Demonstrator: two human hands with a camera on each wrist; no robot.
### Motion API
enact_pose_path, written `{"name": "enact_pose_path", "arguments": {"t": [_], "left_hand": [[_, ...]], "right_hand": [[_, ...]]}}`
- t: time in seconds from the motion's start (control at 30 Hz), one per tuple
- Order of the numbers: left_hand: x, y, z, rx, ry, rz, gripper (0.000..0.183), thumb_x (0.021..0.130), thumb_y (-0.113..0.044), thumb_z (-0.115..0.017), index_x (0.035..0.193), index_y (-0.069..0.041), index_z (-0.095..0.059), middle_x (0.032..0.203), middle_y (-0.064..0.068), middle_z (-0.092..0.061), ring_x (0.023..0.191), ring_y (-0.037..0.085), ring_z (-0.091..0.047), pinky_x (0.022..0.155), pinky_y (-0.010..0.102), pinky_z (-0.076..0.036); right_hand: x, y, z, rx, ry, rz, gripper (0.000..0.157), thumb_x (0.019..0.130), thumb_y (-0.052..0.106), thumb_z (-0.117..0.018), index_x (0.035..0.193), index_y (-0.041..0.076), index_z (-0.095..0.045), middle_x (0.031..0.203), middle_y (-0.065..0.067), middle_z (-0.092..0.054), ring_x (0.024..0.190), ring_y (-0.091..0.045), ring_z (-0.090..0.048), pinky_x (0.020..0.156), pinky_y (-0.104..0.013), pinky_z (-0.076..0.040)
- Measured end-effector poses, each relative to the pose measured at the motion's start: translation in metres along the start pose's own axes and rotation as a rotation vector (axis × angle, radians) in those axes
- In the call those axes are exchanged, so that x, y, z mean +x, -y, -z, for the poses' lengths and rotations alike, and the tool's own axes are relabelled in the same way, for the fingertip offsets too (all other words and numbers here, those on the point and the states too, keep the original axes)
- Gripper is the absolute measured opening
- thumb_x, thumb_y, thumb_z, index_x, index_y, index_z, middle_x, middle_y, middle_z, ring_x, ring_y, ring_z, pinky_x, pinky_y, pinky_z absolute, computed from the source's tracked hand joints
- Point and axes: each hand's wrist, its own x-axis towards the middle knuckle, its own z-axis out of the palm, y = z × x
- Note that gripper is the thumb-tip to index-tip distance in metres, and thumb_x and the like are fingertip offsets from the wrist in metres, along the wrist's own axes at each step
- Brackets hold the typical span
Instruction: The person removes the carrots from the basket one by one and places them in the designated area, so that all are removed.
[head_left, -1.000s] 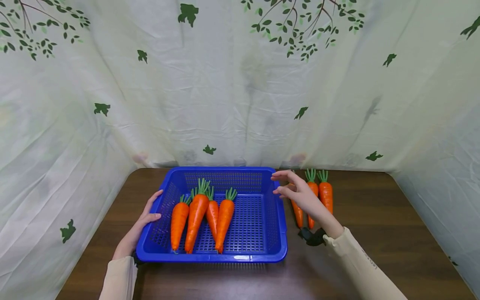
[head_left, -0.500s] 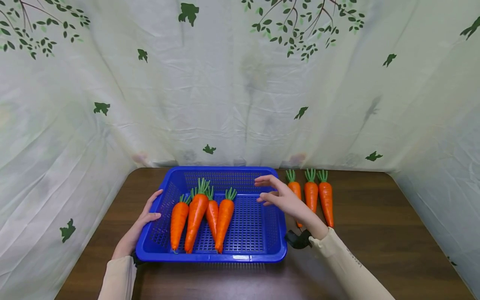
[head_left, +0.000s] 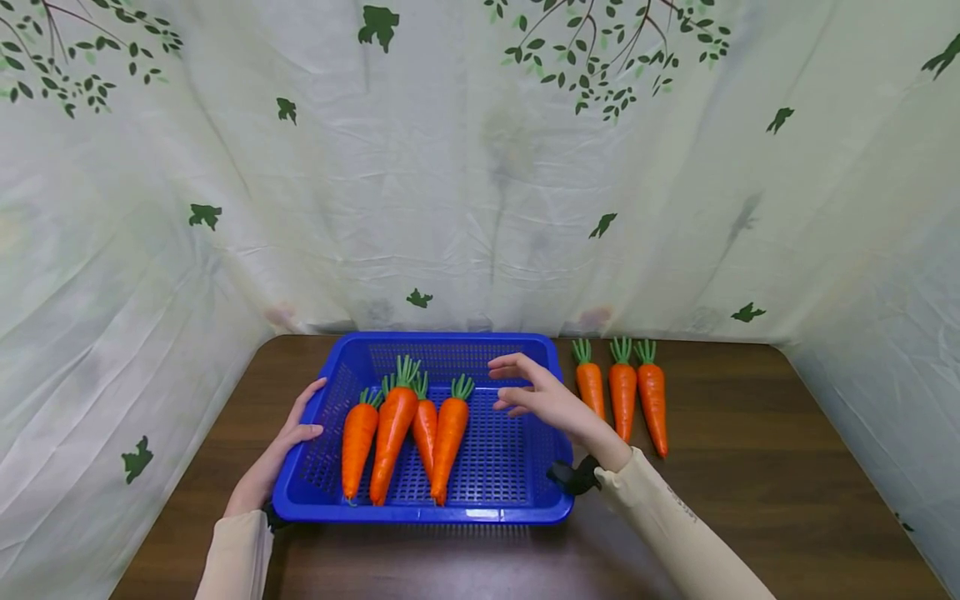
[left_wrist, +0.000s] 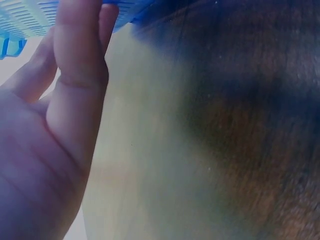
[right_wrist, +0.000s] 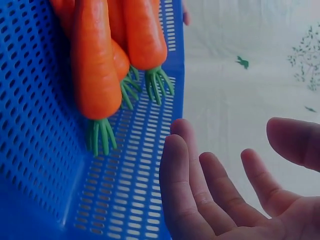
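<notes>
In the head view, a blue plastic basket (head_left: 517,508) stands on the table with several carrots (head_left: 448,442) with green tops lying in its left half. My left hand (head_left: 281,446) holds the basket's left rim, thumb and fingers at the edge; the left wrist view shows that hand (left_wrist: 75,100) reaching up to the perforated wall. Over the basket's right part hovers my right hand (head_left: 547,404), its fingers loosely bent with nothing between them. Seen from the right wrist, its fingers (right_wrist: 175,185) are spread apart from the carrots (right_wrist: 95,65).
To the right of the basket, three more carrots (head_left: 622,392) lie side by side on the brown wooden table (head_left: 765,467). A pale curtain (head_left: 465,183) with leaf prints hangs behind and around the table.
My right hand has moved left, from the basket's right rim to above its inside, uncovering more of the carrots on the table. My left hand and the basket have stayed put.
</notes>
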Motion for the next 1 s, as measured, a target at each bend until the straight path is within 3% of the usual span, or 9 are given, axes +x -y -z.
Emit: {"name": "enact_pose_path", "arguments": {"t": [0.27, 0.4, 0.53, 0.8, 1.0], "left_hand": [[0.002, 0.001, 0.000, -0.007, -0.002, -0.035, 0.068, 0.087, 0.000, -0.035, 0.145, -0.036, -0.032, 0.129, -0.009, -0.038, 0.110, 0.004, -0.049, 0.088, 0.018, -0.041], [0.002, 0.000, 0.000, 0.001, -0.006, -0.011, 0.068, 0.088, -0.002, -0.035, 0.146, -0.037, -0.031, 0.130, -0.005, -0.034, 0.111, 0.004, -0.048, 0.088, 0.018, -0.041], [0.001, -0.001, 0.000, 0.006, -0.007, 0.008, 0.068, 0.089, -0.002, -0.035, 0.146, -0.038, -0.030, 0.130, -0.002, -0.031, 0.111, 0.004, -0.048, 0.087, 0.019, -0.041], [0.002, 0.001, 0.000, 0.018, -0.011, -0.018, 0.068, 0.088, -0.001, -0.035, 0.145, -0.039, -0.033, 0.129, -0.008, -0.035, 0.110, 0.002, -0.047, 0.088, 0.017, -0.040], [0.000, -0.001, 0.000, 0.018, -0.002, 0.024, 0.067, 0.090, -0.003, -0.035, 0.148, -0.036, -0.028, 0.131, -0.004, -0.031, 0.111, 0.002, -0.047, 0.088, 0.018, -0.041]], "right_hand": [[0.008, -0.007, -0.008, 0.027, 0.001, -0.030, 0.039, 0.097, 0.010, -0.051, 0.135, 0.004, -0.043, 0.135, -0.021, -0.046, 0.101, -0.039, -0.060, 0.084, -0.046, -0.051], [0.010, -0.009, -0.011, 0.035, -0.004, -0.048, 0.038, 0.098, 0.010, -0.051, 0.134, 0.004, -0.043, 0.134, -0.021, -0.047, 0.097, -0.033, -0.063, 0.084, -0.046, -0.051], [0.012, -0.008, -0.014, 0.051, -0.004, -0.060, 0.039, 0.098, 0.010, -0.051, 0.134, 0.002, -0.042, 0.134, -0.023, -0.046, 0.100, -0.039, -0.061, 0.084, -0.050, -0.050], [0.018, -0.010, -0.020, 0.045, 0.004, -0.102, 0.039, 0.098, 0.010, -0.051, 0.135, 0.002, -0.042, 0.135, -0.022, -0.044, 0.104, -0.043, -0.058, 0.083, -0.047, -0.051], [0.023, -0.017, -0.023, 0.037, 0.014, -0.125, 0.040, 0.098, 0.009, -0.050, 0.135, 0.000, -0.040, 0.135, -0.026, -0.042, 0.105, -0.045, -0.057, 0.084, -0.051, -0.050]]}}
